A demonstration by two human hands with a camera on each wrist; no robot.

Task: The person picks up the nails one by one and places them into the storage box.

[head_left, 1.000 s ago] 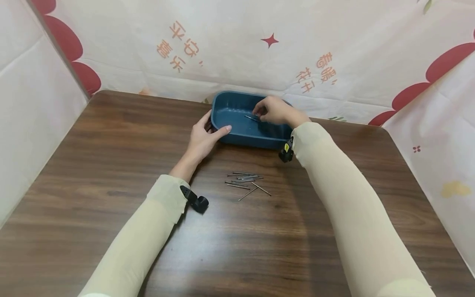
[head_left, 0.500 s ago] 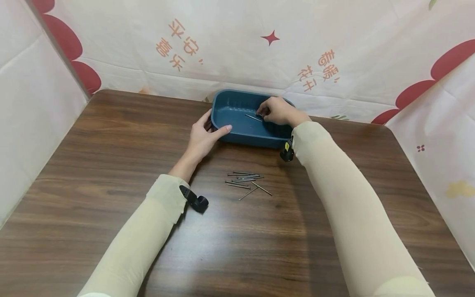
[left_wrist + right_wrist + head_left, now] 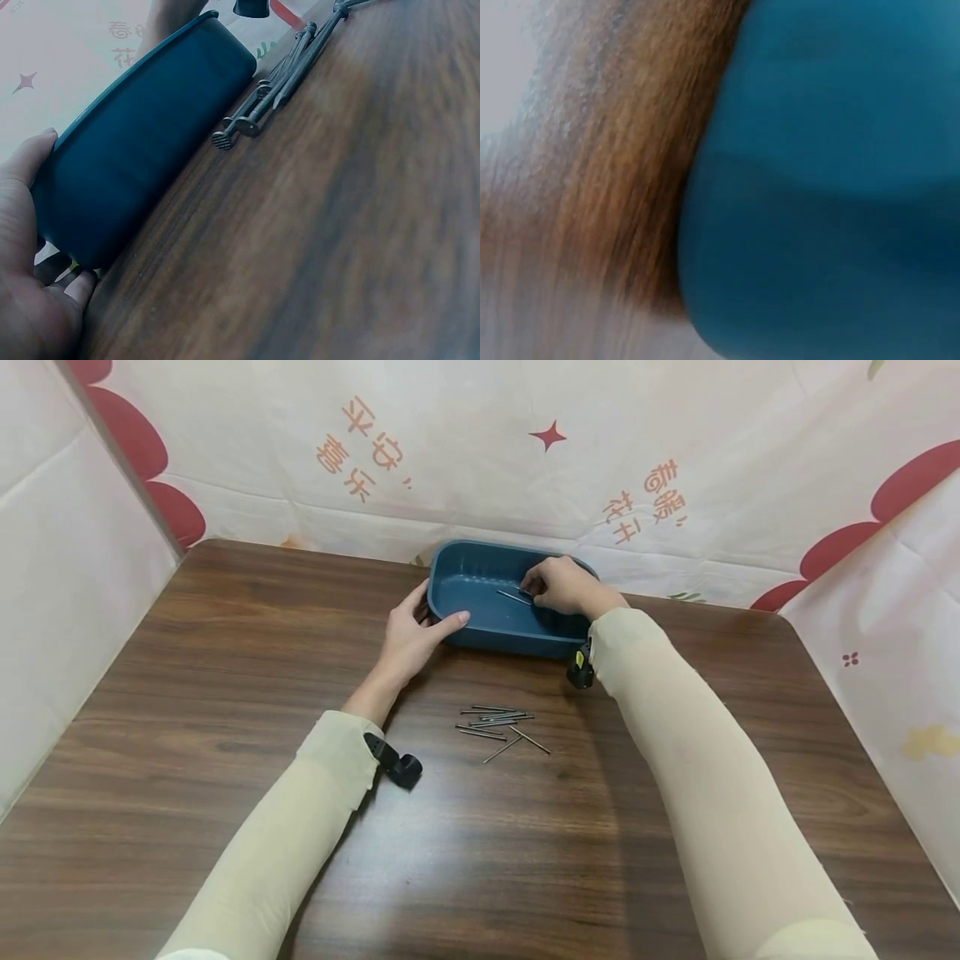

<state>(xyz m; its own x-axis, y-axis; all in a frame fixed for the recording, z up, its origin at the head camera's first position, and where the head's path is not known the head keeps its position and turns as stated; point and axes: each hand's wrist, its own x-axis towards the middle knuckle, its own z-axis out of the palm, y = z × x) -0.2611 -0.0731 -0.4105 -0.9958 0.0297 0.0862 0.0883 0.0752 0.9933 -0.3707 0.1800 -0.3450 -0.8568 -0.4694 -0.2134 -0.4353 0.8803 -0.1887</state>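
A blue plastic tray stands at the back of the table. At its left end my left hand grips it, thumb over the rim and fingers along the outer wall. Inside the tray, toward its right side, my right hand has its fingertips curled at a nail, whose far part is hidden by the hand. A second nail seems to lie beside those fingers. In front of the tray several loose metal nails lie on the table; their flat heads show in the left wrist view. Blue tray wall fills much of the blurred right wrist view.
The brown wood-grain table reaches to a printed cloth hung behind and at both sides. The tray's back is close to that cloth. Small black cameras sit on both wrists.
My right hand has shifted slightly to the right inside the tray, then stayed nearly still. The left hand keeps its grip, and the nails on the table have not moved.
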